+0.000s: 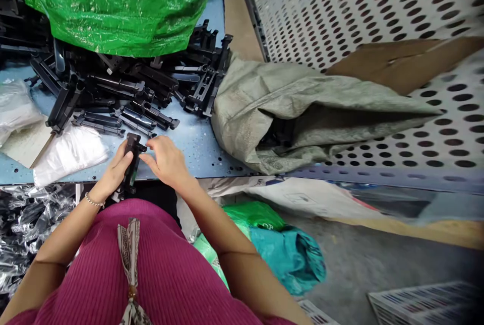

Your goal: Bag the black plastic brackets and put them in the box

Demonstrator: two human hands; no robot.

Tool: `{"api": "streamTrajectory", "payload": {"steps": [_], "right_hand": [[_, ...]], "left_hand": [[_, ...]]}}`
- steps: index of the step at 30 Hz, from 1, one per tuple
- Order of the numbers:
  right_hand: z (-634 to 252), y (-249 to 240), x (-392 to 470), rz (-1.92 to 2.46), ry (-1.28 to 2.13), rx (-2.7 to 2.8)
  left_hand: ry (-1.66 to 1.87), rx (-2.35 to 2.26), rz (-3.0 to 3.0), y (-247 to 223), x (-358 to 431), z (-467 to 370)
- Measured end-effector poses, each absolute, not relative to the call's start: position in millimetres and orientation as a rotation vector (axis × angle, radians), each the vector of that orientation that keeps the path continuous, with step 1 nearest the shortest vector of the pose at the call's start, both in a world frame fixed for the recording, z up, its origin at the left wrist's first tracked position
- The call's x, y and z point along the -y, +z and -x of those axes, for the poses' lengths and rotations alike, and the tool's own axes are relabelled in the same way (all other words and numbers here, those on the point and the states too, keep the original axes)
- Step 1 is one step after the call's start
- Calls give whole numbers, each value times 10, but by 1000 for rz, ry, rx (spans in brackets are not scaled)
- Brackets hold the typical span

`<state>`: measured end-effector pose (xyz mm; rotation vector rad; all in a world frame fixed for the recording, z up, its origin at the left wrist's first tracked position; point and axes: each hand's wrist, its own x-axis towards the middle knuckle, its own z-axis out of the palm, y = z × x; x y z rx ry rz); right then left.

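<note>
Plainly, a light blue, dark-speckled worktop (196, 151) is covered toward its far side by a loose heap of slim black plastic parts (117, 85), overlapped by a glossy green plastic bag (124, 2). At its near edge, one long black plastic part (132, 164) is held upright by the left hand (115, 171), fingers closed on it. The right hand (168, 161) is held beside that part's upper end, thumb and forefinger slightly parted; whether anything is gripped there cannot be told. Right of the worktop, a crumpled grey-green woven sack (242, 103) is backed by a pale perforated panel (313, 2). Below it, grey floor (340, 259) is partly hidden by a teal plastic sack (283, 254).
</note>
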<state>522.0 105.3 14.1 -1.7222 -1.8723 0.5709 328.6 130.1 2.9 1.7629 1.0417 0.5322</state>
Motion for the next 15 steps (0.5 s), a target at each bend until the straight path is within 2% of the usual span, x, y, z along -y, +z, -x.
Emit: {"api": "streamTrajectory", "payload": {"steps": [5, 11, 15], "right_hand": [[-5214, 117, -1254, 1905, 669, 1856], [-5123, 98, -781, 1501, 764, 2035], [-5194, 118, -751, 1558, 764, 1775]], "left_hand": [[695, -1102, -1481, 34, -1380, -3392], [893, -1242, -1480, 149, -1552, -3368], [868, -1120, -1591, 197, -1468, -3391]]}}
